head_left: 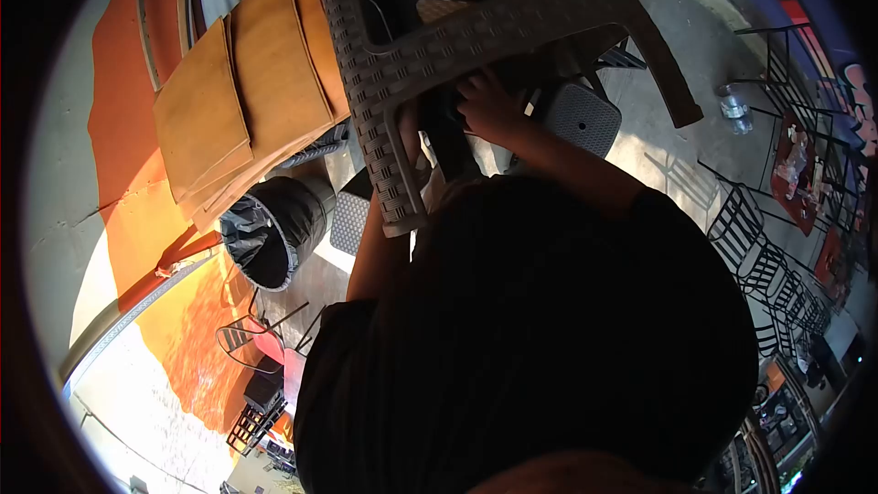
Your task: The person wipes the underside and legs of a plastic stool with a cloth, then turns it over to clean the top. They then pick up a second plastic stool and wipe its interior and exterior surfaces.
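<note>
A dark brown plastic chair [439,53] with a woven pattern is tilted up close in front of me and hides part of my hands. My right hand [492,112] is just below its crossing bar, fingers curled against a dark part whose kind is lost in shadow. On the other side of that dark part is my left hand [409,131], mostly covered by the chair's frame, so its fingers do not show. Grey perforated seats, one at the right [582,121] and one at the left [351,220], stand on the floor below.
Large tan sheets [265,59] lie overlapped at the left. Below them stands a bin with a black liner [279,233]. An orange painted wall [128,128] runs along the left. Black metal chairs [764,261] and a red table [794,174] stand at the right.
</note>
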Demonstrator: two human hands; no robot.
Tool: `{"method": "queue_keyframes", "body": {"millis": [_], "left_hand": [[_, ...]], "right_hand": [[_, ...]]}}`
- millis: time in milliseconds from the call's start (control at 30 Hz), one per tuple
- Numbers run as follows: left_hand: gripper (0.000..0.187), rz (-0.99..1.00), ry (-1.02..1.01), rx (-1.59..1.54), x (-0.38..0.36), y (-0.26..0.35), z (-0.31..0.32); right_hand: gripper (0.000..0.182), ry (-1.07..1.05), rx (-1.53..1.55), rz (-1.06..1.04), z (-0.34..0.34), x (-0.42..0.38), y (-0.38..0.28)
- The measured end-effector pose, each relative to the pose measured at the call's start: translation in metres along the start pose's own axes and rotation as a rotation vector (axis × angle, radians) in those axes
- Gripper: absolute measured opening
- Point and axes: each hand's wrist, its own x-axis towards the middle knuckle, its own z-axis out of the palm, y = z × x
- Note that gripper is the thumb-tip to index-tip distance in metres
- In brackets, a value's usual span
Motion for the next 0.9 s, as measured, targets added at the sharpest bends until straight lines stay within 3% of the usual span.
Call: {"method": "queue_keyframes", "body": {"millis": [100,233,333,467,600,667,700,800,900], "left_hand": [[0.027,-0.167,0.025,-0.199,-0.016,-0.033,0.021],[0.016,-0.162,0.096,-0.095,-0.016,-0.052,0.023],[0.009,-0.126,0.122,-0.194,-0.015,-0.044,0.028],[0.007,-0.148,0.121,-0.344,-0.016,-0.025,0.033],[0.007,-0.072,0.127,-0.045,-0.012,-0.029,0.033],[0.007,0.012,0.146,-0.045,-0.009,-0.037,0.035],[0.008,0.050,0.153,-0.047,-0.008,-0.035,0.034],[0.008,-0.121,0.175,-0.208,-0.012,-0.031,0.032],[0.009,0.056,0.158,-0.128,-0.007,-0.051,0.030]], "right_hand": [[0.015,0.070,-0.040,0.027,-0.016,-0.023,0.032],[0.013,0.132,-0.071,0.071,-0.041,-0.046,0.083],[0.012,0.159,-0.108,0.135,-0.038,-0.050,0.100],[0.012,0.274,-0.091,0.081,-0.010,-0.054,0.074],[0.014,0.106,-0.014,-0.044,0.007,-0.031,0.011],[0.016,0.063,0.021,-0.108,0.017,-0.023,-0.006],[0.016,0.067,0.027,-0.125,0.017,-0.022,-0.005],[0.016,0.062,0.041,-0.139,0.012,-0.029,0.008],[0.015,0.078,0.041,-0.081,-0.007,-0.049,0.039]]}}
